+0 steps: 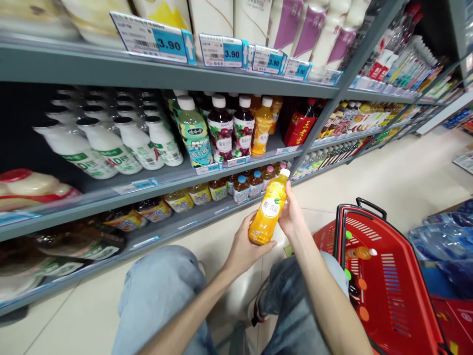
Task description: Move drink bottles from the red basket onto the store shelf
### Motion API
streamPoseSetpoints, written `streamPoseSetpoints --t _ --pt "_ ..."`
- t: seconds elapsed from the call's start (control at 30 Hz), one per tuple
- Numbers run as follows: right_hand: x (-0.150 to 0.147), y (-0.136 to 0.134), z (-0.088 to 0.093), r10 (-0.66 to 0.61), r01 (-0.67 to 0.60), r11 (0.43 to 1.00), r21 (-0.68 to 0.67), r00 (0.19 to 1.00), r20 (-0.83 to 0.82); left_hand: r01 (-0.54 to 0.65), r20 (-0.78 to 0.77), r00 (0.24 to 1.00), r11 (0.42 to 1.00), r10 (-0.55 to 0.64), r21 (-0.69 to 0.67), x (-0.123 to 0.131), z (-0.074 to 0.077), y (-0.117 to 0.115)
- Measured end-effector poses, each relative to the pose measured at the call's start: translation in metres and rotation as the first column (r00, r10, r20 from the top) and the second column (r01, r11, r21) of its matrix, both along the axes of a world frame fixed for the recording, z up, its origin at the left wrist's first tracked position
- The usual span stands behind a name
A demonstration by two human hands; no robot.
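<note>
An orange juice bottle (268,209) with a white cap is held between both hands, tilted to the right, in front of the shelves. My left hand (244,246) grips its lower part, with the thumb under the base. Around the right side of the bottle, near its upper half, my right hand (291,212) is closed, its fingers partly hidden behind it. A similar orange bottle (262,127) stands on the middle shelf, beside dark grape juice bottles (220,129) and a green-labelled bottle (194,133).
At the right stands a red basket (397,276) with a black handle (371,208), holding several bottles. Blue-wrapped water packs (443,236) lie beyond it. White bottles (125,143) fill the left of the middle shelf (148,185). My bent knees are below the hands.
</note>
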State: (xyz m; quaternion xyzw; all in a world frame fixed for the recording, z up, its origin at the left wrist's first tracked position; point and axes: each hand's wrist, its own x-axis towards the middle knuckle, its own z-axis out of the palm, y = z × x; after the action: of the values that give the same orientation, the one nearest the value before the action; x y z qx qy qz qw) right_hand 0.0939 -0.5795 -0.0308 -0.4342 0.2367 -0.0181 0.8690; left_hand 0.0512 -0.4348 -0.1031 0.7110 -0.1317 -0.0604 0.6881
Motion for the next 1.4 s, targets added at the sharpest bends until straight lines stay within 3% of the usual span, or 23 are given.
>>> streamPoseSetpoints --t 0.2,0.33,0.43,0.53,0.73,0.87,0.97,1.1,1.4 --pt "0.001 0.004 0.007 0.038 -0.038 0.999 0.022 0.999 0.026 -0.143 0.182 0.976 0.982 0.119 0.126 0.001 0.002 0.002" --pt "-0.003 0.008 0.014 0.043 -0.043 0.999 0.004 0.994 0.098 -0.111 0.117 0.987 0.993 0.106 0.042 0.003 0.014 0.011" --pt "-0.005 0.009 0.014 0.085 -0.082 0.996 -0.024 0.984 0.157 0.020 -0.097 0.995 0.982 -0.038 -0.187 0.001 0.021 0.021" --pt "-0.005 0.009 0.010 0.101 -0.106 0.994 0.013 0.968 0.229 0.154 -0.257 0.928 0.906 -0.270 -0.393 -0.004 0.021 0.030" --pt "-0.009 0.008 0.011 0.013 -0.064 0.981 0.183 0.964 0.264 0.241 -0.252 0.852 0.770 -0.459 -0.590 -0.011 0.009 0.030" --pt "-0.011 0.007 0.017 -0.030 -0.039 0.974 0.224 0.955 0.295 0.179 -0.288 0.789 0.652 -0.542 -0.737 -0.013 0.005 0.024" --pt "-0.012 0.004 0.016 -0.037 -0.027 0.980 0.195 0.948 0.316 0.078 -0.374 0.702 0.588 -0.606 -0.805 -0.015 0.005 0.023" --pt "-0.009 0.000 0.008 -0.033 -0.029 0.980 0.197 0.953 0.302 -0.042 -0.482 0.593 0.574 -0.645 -0.818 -0.017 0.002 0.021" --pt "-0.003 0.001 0.011 -0.102 0.038 0.964 0.263 0.967 0.233 -0.133 -0.524 0.542 0.549 -0.657 -0.825 -0.017 0.003 0.018"
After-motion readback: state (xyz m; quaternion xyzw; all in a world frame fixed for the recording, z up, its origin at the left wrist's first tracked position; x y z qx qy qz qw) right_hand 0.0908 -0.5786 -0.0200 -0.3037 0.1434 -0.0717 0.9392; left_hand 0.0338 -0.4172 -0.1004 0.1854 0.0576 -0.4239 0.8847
